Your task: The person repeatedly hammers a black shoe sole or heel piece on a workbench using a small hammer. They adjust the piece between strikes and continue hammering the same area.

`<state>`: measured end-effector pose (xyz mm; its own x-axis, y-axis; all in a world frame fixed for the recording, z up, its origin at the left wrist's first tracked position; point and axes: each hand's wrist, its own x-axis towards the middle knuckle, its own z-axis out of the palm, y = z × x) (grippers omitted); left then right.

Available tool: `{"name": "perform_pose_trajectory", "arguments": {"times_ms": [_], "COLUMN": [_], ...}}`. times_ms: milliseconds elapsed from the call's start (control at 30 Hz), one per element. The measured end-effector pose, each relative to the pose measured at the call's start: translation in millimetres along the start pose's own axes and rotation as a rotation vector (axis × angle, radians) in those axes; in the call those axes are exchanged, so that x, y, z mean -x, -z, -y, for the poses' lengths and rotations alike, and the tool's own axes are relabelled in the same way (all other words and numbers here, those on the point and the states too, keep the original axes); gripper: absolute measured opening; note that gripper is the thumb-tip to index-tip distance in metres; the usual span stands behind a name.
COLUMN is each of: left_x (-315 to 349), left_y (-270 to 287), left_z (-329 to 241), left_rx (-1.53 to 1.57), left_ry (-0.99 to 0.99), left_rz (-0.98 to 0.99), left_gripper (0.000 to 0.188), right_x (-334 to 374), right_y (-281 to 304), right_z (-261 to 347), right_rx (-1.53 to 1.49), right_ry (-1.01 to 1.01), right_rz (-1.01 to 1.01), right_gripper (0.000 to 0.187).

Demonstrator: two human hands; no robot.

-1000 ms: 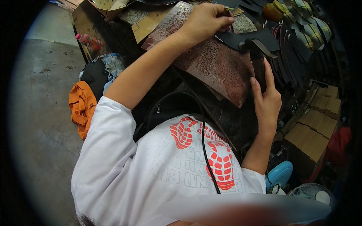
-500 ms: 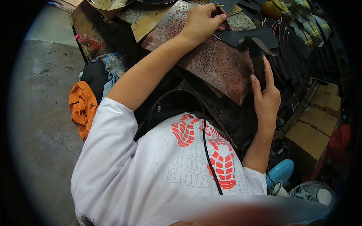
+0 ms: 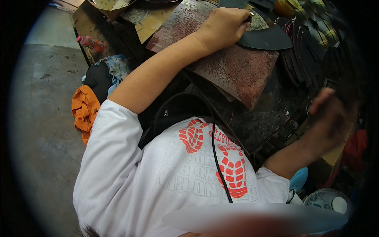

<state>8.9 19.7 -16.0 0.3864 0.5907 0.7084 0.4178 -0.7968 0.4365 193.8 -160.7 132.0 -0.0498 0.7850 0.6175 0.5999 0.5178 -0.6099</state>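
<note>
My left hand (image 3: 226,28) is closed over the pitted reddish-brown board (image 3: 252,63), its fingers curled together. At its fingertips shows the small shiny end of a metal tool (image 3: 251,14); the rest is hidden in the hand. Beside and partly beneath these fingers lies a curved black leather-like piece (image 3: 268,38) on the board. Off to the right, away from the board, my right hand (image 3: 333,112) is smeared by motion and dark. Whether it holds anything cannot be made out, and the hammer is not clearly visible.
Curved black pieces with reddish edges (image 3: 298,51) are stacked right of the board. A pink bottle (image 3: 90,43) stands at the left, above orange cloth (image 3: 85,110). Brown cardboard (image 3: 333,156) lies under my right forearm, near a fan (image 3: 327,203). A black cable (image 3: 214,146) crosses my shirt.
My right hand has swung right, away from the board; the hammer it held there no longer shows beside the black piece. My left hand has shifted slightly right and down, its fingers now closed tighter.
</note>
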Motion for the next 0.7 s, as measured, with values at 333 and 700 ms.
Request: {"name": "perform_pose_trajectory", "arguments": {"times_ms": [333,700], "left_x": [0,3], "left_y": [-7,33], "left_z": [-1,12], "left_rx": [-0.014,1.062], "left_ry": [-0.046,0.811], "left_rz": [-0.038,-0.331], "left_gripper": [0.009,0.01], "right_x": [55,64], "right_y": [-40,-56], "right_z": [-82,-76], "right_rx": [0.327,0.46], "right_ry": [-0.467,-0.45], "right_rz": [0.072,0.193], "right_gripper": [0.049,0.056]}}
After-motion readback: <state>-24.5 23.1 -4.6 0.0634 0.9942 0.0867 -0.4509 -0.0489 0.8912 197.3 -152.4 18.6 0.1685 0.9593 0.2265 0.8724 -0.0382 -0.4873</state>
